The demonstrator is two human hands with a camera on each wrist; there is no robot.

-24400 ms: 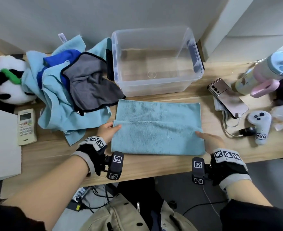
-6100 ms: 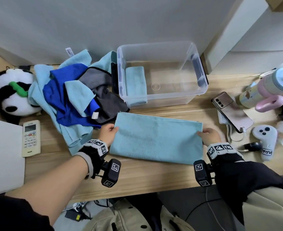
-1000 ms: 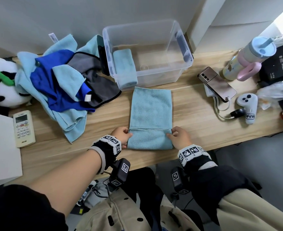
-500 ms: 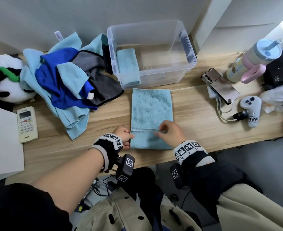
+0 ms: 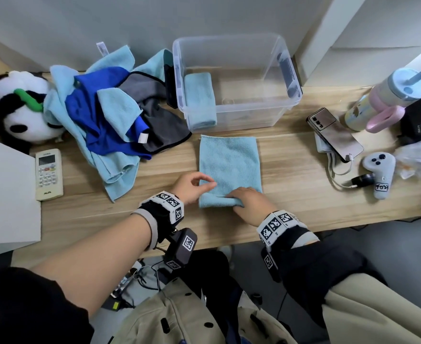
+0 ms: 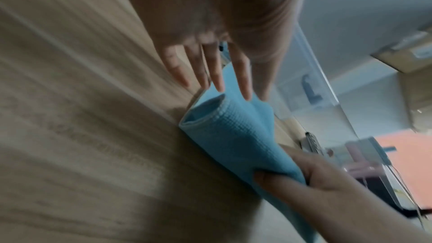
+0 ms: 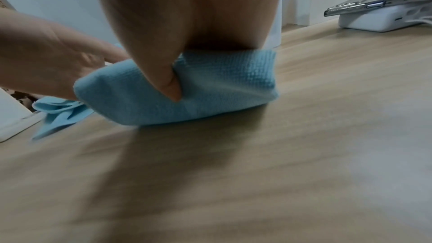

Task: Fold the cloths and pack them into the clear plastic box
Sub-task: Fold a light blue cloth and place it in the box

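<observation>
A light blue cloth [image 5: 229, 165], folded into a narrow strip, lies on the wooden table in front of the clear plastic box [image 5: 286, 70]. My right hand [image 5: 236, 198] grips its doubled near end, and the thumb [image 7: 171, 86] digs into the fold of the cloth [image 7: 222, 88]. My left hand [image 5: 208, 183] is at the cloth's left side with straight fingers [image 6: 218, 82] touching the top of the cloth [image 6: 233, 136]. One folded light blue cloth [image 5: 199, 100] lies at the left end inside the box. A loose pile of cloths [image 5: 105, 112] sits to the box's left.
A panda toy [image 5: 18, 108] and a remote [image 5: 48, 173] lie left of the pile, with a white block [image 5: 3, 194] at the near left. A phone [image 5: 336, 137], a controller [image 5: 380, 175] and a tumbler [image 5: 388, 98] crowd the right side.
My right hand has slid left along the near end and now grips its fold. My left hand has left the cloth's edge, and its fingers now lie on top.
</observation>
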